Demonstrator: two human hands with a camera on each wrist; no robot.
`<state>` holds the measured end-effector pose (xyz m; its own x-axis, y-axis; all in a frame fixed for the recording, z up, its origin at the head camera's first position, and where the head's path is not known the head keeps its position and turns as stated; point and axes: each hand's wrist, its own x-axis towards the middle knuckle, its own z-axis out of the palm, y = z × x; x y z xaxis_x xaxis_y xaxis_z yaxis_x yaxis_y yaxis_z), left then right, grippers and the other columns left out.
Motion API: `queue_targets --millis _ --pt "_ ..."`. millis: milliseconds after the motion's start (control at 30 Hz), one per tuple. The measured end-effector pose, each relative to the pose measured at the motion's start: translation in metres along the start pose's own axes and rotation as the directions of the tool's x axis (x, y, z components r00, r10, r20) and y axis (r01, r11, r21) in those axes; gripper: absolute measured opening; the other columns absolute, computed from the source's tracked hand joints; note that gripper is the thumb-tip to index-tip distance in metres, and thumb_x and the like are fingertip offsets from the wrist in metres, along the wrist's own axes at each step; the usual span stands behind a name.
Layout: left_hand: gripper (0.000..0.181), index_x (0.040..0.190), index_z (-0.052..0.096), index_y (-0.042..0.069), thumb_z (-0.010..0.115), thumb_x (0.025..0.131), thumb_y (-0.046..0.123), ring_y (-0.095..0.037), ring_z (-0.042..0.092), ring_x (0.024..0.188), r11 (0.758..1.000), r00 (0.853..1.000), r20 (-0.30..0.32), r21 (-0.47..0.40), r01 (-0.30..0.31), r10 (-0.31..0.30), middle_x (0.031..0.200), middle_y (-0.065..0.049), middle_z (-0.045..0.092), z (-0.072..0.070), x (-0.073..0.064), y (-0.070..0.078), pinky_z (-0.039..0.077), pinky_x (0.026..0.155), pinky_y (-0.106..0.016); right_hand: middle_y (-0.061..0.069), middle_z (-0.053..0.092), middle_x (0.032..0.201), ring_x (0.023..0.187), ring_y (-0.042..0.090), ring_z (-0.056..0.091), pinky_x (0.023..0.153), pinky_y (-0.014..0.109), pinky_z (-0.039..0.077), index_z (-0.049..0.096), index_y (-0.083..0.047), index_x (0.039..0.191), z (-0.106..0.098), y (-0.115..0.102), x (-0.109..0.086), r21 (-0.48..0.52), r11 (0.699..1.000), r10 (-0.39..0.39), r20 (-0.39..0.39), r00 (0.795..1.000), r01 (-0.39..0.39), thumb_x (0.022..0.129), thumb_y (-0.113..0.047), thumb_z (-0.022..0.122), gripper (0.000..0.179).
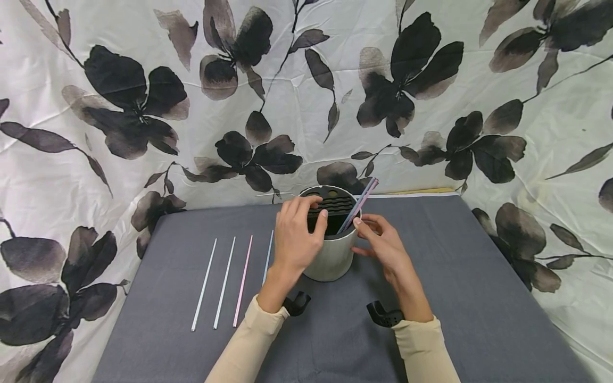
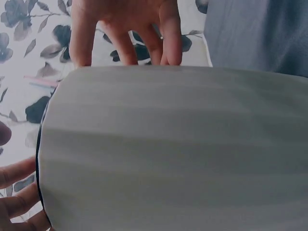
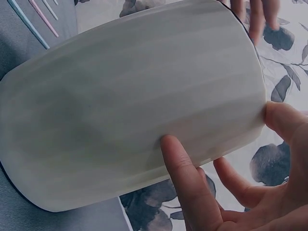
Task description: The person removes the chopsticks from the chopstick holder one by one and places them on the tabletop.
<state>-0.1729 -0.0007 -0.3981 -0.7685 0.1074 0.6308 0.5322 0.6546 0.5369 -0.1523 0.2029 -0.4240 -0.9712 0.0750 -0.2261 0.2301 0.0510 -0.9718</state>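
Note:
A pale grey ribbed pot (image 1: 329,261) stands upright near the back of the table, a black ridged insert (image 1: 330,198) covering the rear of its mouth. One pink straw (image 1: 370,190) and a blue straw (image 1: 351,213) lean together inside against the right rim. My left hand (image 1: 298,234) hovers at the pot's left rim, fingers and thumb apart over the mouth. My right hand (image 1: 383,244) holds the right side, its thumb at the rim and fingers against the outer wall. In the right wrist view, the index finger (image 3: 179,159) presses the wall.
Left of the pot, several straws lie roughly parallel on the grey cloth: two white straws (image 1: 224,282), another pink straw (image 1: 242,282) and another blue straw (image 1: 268,255), partly behind my left arm. A floral sheet (image 1: 306,96) hangs behind the table (image 1: 479,298).

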Motion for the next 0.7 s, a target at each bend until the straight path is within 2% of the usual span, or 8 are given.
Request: queue_targets --millis 167,300,500,700 --pt "0.025 0.12 0.073 0.016 0.063 0.101 0.03 -0.023 0.063 0.104 0.997 0.995 0.066 0.027 -0.07 0.068 0.109 0.0 0.07 0.01 0.009 0.009 0.049 0.085 -0.043 0.021 0.041 0.154 0.14 0.039 0.047 0.088 0.038 0.064 0.04 -0.008 0.155 -0.002 0.0 0.002 -0.002 1.0 -0.002 0.008 1.0 0.002 0.1 -0.051 0.067 0.075" --pt "0.025 0.122 0.073 0.018 0.062 0.104 0.031 -0.022 0.061 0.109 0.994 0.985 0.144 0.038 -0.098 0.092 0.113 0.001 0.071 0.017 0.016 0.016 0.049 0.091 -0.044 0.022 0.04 0.155 0.141 0.039 0.046 0.088 0.038 0.064 0.039 -0.008 0.156 -0.003 0.0 0.004 0.003 1.0 -0.004 0.015 1.0 0.004 0.1 -0.05 0.066 0.075" --pt "0.027 0.129 0.071 0.023 0.062 0.105 0.033 -0.023 0.057 0.116 0.993 0.961 0.269 0.071 -0.092 0.07 0.12 0.003 0.068 0.026 0.023 0.019 0.045 0.092 -0.043 0.021 0.04 0.155 0.141 0.039 0.046 0.09 0.039 0.064 0.038 -0.008 0.156 -0.005 0.0 0.006 0.002 1.0 -0.006 0.026 1.0 0.006 0.1 -0.051 0.066 0.075" --pt "0.027 0.13 0.072 0.027 0.063 0.105 0.034 -0.022 0.052 0.122 0.989 0.932 0.359 0.117 -0.09 0.042 0.128 0.004 0.065 0.025 0.028 0.019 0.042 0.094 -0.042 0.021 0.039 0.155 0.14 0.039 0.047 0.089 0.039 0.064 0.039 -0.008 0.155 -0.004 0.0 0.006 0.001 1.0 -0.011 0.03 0.999 0.011 0.101 -0.05 0.065 0.074"
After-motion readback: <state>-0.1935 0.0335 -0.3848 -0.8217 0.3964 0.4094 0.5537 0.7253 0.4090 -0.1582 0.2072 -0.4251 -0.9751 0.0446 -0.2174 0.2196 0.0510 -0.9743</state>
